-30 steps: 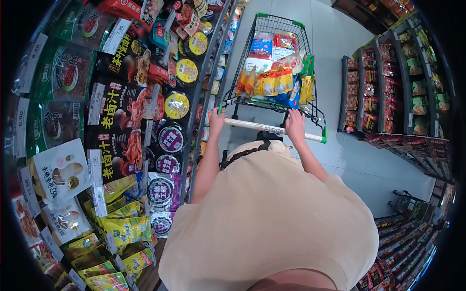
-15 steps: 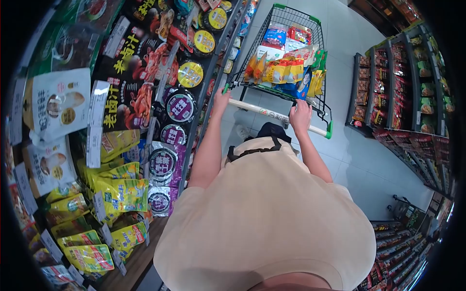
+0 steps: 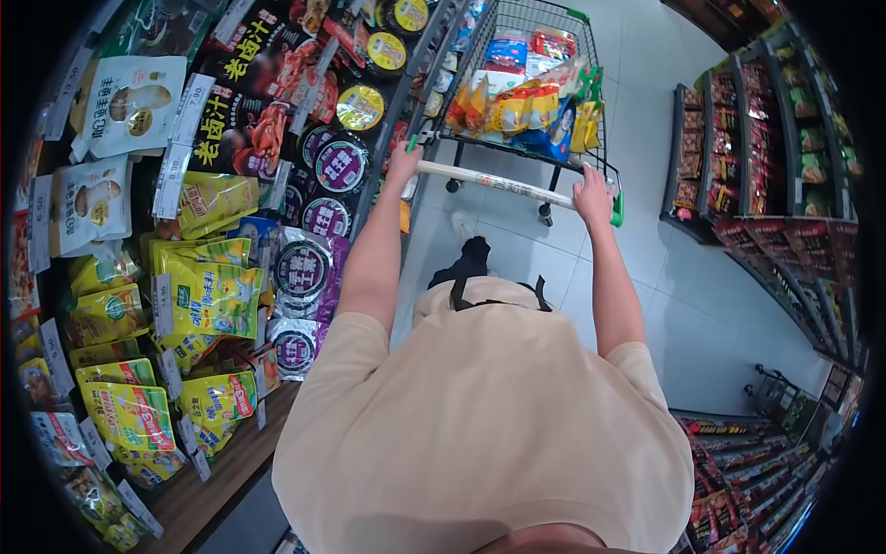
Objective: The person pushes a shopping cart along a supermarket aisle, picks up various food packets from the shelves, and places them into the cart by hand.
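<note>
My left hand (image 3: pixel 404 163) is closed round the left end of the pale handle bar (image 3: pixel 489 180) of a shopping cart, beside its green end piece. Near the bar's right end, my right hand (image 3: pixel 593 194) is wrapped on it, fingers partly hidden. Beyond the bar, the wire cart (image 3: pixel 531 11) holds several bags: yellow packets (image 3: pixel 509 113), a blue packet (image 3: pixel 559 129), a blue and white packet (image 3: pixel 506 54) and a red packet (image 3: pixel 553 42).
A shelf on the left holds yellow pouches (image 3: pixel 210 286), black boxes (image 3: pixel 242 129) and round purple-labelled packs (image 3: pixel 341 166). Shelves of red packets (image 3: pixel 724 148) stand on the right. Another cart (image 3: pixel 780 395) is at the lower right. Grey floor tiles (image 3: pixel 637 249) lie between.
The left shelf's goods have shifted downward and slightly left in view. Both arms now reach further forward, and a white shoe shows below the bar. Both hands have stayed on it.
</note>
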`<action>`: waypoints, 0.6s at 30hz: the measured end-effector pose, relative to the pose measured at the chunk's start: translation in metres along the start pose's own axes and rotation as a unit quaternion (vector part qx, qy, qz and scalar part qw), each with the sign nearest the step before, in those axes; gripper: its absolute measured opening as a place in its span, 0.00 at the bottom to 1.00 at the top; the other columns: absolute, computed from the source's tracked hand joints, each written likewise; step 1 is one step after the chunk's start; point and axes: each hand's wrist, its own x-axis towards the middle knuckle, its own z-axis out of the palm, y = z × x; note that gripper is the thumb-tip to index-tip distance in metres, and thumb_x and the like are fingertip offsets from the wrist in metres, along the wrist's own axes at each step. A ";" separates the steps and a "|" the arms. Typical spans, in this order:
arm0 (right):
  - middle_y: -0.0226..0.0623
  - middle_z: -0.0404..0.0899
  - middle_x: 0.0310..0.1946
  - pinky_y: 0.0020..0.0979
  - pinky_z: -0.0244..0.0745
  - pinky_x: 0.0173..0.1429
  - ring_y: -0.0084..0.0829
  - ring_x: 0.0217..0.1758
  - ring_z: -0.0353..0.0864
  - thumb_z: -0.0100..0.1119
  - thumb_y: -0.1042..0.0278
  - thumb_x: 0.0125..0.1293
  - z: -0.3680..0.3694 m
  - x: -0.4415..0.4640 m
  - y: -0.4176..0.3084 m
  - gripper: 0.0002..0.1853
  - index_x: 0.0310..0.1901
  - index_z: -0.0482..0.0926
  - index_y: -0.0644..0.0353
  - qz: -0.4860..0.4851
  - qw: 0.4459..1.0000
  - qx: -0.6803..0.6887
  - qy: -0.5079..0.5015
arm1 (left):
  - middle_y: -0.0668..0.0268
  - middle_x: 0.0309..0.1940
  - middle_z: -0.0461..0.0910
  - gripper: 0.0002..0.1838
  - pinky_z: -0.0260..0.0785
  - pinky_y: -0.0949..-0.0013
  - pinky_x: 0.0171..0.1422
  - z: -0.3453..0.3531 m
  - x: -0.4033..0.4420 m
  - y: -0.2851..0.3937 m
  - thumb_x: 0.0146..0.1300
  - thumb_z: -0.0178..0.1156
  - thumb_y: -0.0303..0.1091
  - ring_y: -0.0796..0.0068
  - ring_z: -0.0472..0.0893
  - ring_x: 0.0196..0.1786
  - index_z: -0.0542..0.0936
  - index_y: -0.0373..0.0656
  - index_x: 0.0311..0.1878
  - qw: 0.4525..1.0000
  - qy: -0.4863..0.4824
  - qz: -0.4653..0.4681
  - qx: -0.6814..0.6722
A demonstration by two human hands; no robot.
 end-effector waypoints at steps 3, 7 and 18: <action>0.36 0.71 0.68 0.63 0.56 0.76 0.36 0.75 0.65 0.51 0.61 0.65 -0.006 -0.016 -0.004 0.28 0.68 0.69 0.52 0.015 1.000 0.005 -0.002 | 0.63 0.37 0.81 0.14 0.79 0.63 0.32 -0.002 -0.016 -0.004 0.64 0.65 0.34 0.67 0.83 0.36 0.78 0.44 0.52 0.999 -0.011 -0.038 -0.020; 0.39 0.71 0.68 0.62 0.58 0.75 0.37 0.76 0.63 0.51 0.61 0.64 -0.004 -0.040 -0.006 0.28 0.68 0.69 0.53 0.023 1.000 0.013 0.006 | 0.61 0.42 0.81 0.16 0.80 0.57 0.38 -0.006 -0.040 -0.013 0.61 0.65 0.30 0.62 0.84 0.43 0.77 0.43 0.52 0.995 -0.014 -0.081 -0.060; 0.40 0.75 0.64 0.57 0.61 0.73 0.40 0.75 0.64 0.53 0.62 0.62 0.005 -0.119 -0.014 0.28 0.65 0.73 0.57 0.015 0.998 0.043 0.035 | 0.66 0.41 0.82 0.15 0.78 0.56 0.43 -0.027 -0.095 -0.061 0.61 0.65 0.28 0.66 0.83 0.44 0.77 0.47 0.51 0.990 0.021 -0.127 -0.059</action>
